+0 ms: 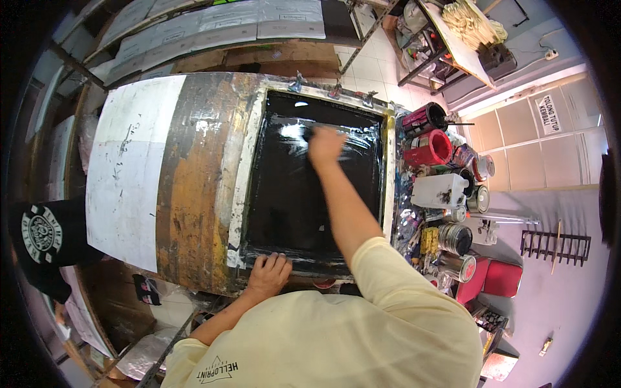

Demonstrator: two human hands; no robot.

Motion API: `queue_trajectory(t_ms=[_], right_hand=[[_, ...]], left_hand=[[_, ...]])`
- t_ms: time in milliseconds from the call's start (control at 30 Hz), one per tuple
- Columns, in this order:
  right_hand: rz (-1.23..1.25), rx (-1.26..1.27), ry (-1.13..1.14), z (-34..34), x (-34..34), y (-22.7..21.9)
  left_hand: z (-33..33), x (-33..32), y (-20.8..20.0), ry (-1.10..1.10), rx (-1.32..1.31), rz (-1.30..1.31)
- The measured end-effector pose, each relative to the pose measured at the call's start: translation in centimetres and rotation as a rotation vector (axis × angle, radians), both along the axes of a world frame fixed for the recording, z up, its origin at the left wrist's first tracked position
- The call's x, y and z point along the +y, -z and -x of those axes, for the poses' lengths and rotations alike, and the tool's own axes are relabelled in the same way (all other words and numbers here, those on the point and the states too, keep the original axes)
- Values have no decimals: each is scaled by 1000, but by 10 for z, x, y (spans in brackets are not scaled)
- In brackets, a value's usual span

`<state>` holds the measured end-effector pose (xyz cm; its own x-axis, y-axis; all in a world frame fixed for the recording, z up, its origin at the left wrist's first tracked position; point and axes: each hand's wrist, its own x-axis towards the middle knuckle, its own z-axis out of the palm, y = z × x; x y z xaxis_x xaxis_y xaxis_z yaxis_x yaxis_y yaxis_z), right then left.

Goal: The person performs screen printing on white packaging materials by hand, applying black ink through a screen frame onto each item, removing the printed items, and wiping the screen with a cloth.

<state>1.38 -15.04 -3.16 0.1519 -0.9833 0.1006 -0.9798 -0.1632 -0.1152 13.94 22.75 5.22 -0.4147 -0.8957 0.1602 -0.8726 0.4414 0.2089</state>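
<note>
A screen printing frame (237, 213) with pale, stained edges and a dark mesh lies on the worktable. Wet, shiny streaks (362, 142) run across the far part of its mesh. My right hand (326, 147) is closed over the mesh, far from me, on a small dark thing (308, 134) mostly covered by the fingers; its kind cannot be made out. At the frame's near left corner, my left hand (270, 275) curls its fingers over the near edge. Small metal clamps (335, 90) sit along the far edge.
White sheeting (132, 168) covers the left end of the stained wooden table (187, 194). Ink cans, a red pot (428, 149) and a white plastic bottle (436, 191) crowd the right side. A black printed shirt (48, 236) hangs at the left. Shelves (213, 29) stand beyond.
</note>
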Motion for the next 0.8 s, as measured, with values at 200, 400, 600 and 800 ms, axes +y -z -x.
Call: queue_trajectory(t_ms=[200,400,600,800], right_hand=[[-62,-4,-398,-93,35,-33],[-51,89,164,99,20,-55],[-68,162,-330,23,158,-40],[-93,43,-300,102,186,-70]], left_hand=[[1,1,-8,-14,36,-58],[3,2,-5,-16,40,-43],[3,1,-5,4,52,-83],[2,0,-14,-12,43,-67]])
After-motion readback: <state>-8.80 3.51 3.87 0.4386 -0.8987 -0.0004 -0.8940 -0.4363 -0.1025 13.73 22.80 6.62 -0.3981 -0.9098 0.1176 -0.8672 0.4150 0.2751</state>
